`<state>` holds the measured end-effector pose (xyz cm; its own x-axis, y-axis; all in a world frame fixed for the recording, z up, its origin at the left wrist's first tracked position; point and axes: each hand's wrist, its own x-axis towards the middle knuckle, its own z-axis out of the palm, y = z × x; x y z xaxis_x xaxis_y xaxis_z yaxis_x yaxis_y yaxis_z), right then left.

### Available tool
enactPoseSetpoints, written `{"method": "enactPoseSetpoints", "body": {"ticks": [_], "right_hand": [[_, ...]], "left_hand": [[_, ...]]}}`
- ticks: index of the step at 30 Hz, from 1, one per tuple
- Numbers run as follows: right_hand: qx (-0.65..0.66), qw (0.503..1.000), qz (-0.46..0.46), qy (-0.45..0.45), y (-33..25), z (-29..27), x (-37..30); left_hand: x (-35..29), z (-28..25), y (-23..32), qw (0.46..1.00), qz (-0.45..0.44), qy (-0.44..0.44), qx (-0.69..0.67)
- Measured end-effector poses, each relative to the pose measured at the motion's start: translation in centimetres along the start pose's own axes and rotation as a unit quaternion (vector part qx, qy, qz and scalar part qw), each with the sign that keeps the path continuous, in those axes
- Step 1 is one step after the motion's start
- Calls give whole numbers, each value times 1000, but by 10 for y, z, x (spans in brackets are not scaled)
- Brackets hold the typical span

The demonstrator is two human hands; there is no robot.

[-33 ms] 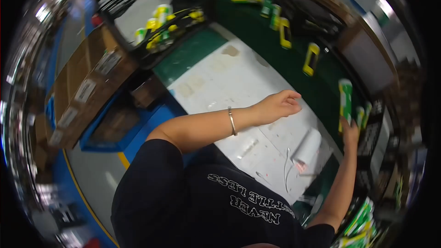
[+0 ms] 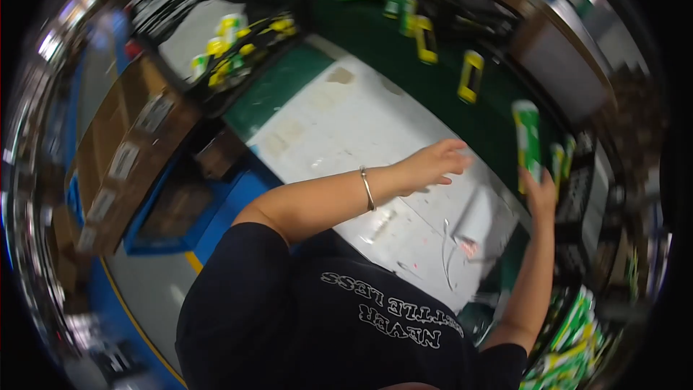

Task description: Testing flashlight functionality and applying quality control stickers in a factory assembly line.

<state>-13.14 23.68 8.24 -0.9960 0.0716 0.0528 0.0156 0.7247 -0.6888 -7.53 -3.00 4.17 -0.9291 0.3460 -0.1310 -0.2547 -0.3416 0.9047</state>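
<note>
Green tube (image 2: 528, 143) upright in right hand (image 2: 540, 191)

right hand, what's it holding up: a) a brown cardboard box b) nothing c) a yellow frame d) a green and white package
d: the right hand grips the lower end of an upright green and white package, while the left hand reaches open over the white tabletop.

Factory packing floor, white worktable (image 2: 346, 123), stacked cardboard boxes (image 2: 123, 152), green-yellow packaged goods (image 2: 570, 339)
</note>
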Motion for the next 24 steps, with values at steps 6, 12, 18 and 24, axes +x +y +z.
{"method": "enactPoseSetpoints", "body": {"ticks": [6, 12, 18, 24], "right_hand": [[-173, 985, -28, -8, -36, 31, -125], [-40, 999, -15, -27, -1, 18, -179], [50, 999, 2, -18, 28, 13, -195], [82, 997, 2, 8, 36, 18, -204]], "left_hand": [[32, 88, -31, 972, -34, -57, -223], [27, 105, -59, 950, -215, -76, -216], [9, 102, -68, 967, -192, -109, -127], [2, 97, -71, 970, -205, -76, -112]]}}
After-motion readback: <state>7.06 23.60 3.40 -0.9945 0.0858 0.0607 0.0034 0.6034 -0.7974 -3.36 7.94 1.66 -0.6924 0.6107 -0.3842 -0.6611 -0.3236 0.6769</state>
